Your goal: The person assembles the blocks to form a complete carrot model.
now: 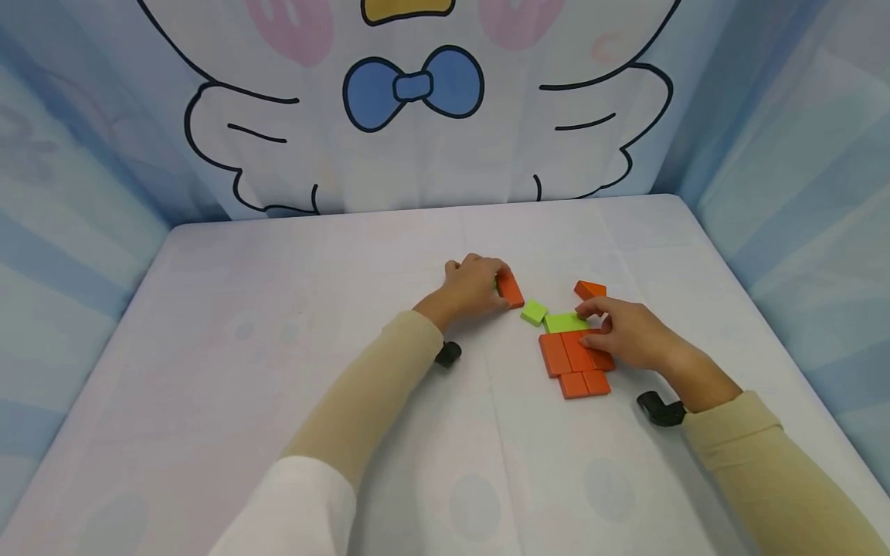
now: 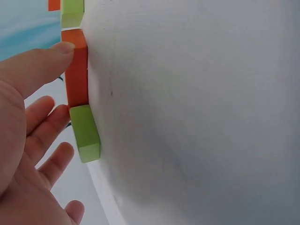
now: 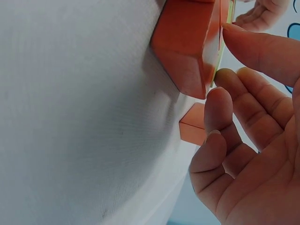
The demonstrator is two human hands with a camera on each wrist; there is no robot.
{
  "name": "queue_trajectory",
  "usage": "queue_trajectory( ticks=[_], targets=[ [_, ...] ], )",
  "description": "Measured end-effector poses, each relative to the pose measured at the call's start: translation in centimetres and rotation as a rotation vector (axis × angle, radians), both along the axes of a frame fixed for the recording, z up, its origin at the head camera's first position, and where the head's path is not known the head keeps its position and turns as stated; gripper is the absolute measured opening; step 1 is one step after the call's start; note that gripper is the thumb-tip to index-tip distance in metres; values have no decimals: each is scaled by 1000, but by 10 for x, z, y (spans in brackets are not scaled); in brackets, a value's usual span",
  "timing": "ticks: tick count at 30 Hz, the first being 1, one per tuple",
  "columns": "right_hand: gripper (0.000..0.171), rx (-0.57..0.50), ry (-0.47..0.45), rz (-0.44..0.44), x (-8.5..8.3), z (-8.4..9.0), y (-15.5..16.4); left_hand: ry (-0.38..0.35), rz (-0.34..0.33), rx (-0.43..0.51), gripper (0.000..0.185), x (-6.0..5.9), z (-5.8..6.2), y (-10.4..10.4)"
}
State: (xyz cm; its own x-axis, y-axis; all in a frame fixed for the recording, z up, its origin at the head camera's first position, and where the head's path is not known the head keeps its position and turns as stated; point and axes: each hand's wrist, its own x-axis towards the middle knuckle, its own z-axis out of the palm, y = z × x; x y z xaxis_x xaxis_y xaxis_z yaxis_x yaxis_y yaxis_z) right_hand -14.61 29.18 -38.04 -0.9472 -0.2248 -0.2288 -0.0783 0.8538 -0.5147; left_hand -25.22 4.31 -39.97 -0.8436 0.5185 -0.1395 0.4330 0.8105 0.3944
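My left hand (image 1: 474,286) pinches an orange block (image 1: 511,289) at the table, its thumb on the near end; the thumb also shows on the orange block (image 2: 76,70) in the left wrist view. A green block (image 2: 85,133) adjoins that orange one, mostly hidden by the hand in the head view. My right hand (image 1: 636,332) spans the right end of a long green block (image 1: 565,323) and the group of orange blocks (image 1: 573,359) below it, thumb over the orange and fingertips at the green's far edge. Its fingers (image 3: 219,110) are loosely bent.
A small tilted green block (image 1: 534,312) lies between the left hand's block and the long green one. Beyond the right hand's fingers stands another orange block (image 1: 590,289). Printed curtains (image 1: 417,162) rise behind the white table (image 1: 243,371) and at both sides.
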Motion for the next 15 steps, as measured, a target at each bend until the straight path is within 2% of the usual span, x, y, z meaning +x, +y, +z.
queue_trajectory(
  ticks=[9,15],
  targets=[
    [42,-2,0,4,0,1,-1,10,-77,-31,56,14,4,-16],
    [43,1,-1,0,-1,0,-1,3,-124,-47,51,23,5,-19]
  ],
)
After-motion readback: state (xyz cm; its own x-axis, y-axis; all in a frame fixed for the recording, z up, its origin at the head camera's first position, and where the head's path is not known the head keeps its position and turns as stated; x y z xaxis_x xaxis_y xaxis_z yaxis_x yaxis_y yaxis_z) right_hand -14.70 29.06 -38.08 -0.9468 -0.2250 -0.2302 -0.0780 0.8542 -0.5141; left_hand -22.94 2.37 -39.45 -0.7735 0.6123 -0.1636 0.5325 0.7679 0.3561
